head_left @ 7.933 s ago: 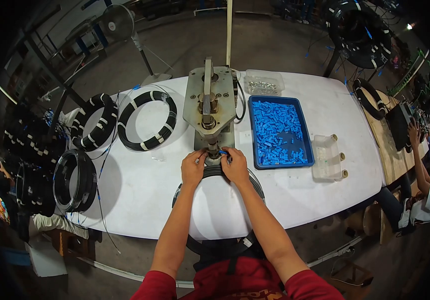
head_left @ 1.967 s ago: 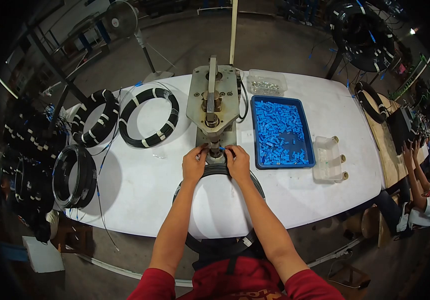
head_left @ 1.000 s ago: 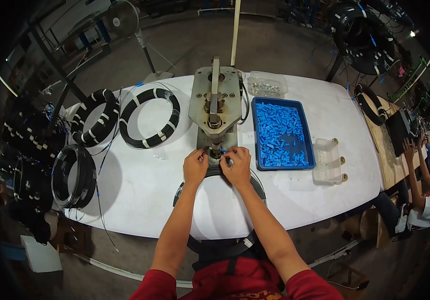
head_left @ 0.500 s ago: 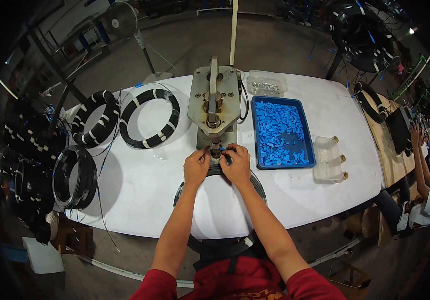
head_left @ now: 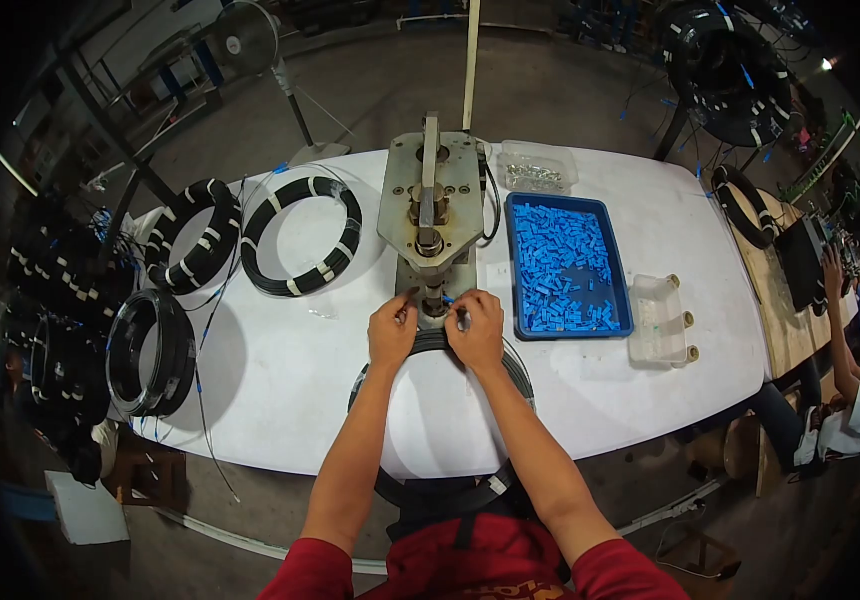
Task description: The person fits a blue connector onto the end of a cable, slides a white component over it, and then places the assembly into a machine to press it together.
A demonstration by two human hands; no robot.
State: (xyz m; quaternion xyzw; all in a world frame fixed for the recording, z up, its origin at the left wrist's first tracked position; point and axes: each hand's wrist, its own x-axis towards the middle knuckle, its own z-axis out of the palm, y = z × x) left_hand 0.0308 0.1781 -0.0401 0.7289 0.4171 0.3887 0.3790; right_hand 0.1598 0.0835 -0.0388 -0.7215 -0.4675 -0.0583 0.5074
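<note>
Right in front of me stands a metal bench press [head_left: 402,215] with a long upright lever. At its lower tip, my right hand [head_left: 477,330] pinches a small blue connector [head_left: 449,299] on the right side. Opposite it, my left hand [head_left: 390,333] has its fingertips together beside the press tip; what they hold is too small and dark to make out. A coil of black cable [head_left: 519,378] lies beneath my wrists and reaches over the table's front edge.
A blue tray [head_left: 626,326] of loose blue connectors lies right of the press. Clear plastic bins [head_left: 659,340] stand beside and behind it. Black cable coils [head_left: 302,285] lie at left. A co-worker's arm [head_left: 836,320] works at the far right.
Both hands stay at the press tip; the right fingers have shifted slightly. The view has moved a little. The co-worker's arms at the far right have changed position.
</note>
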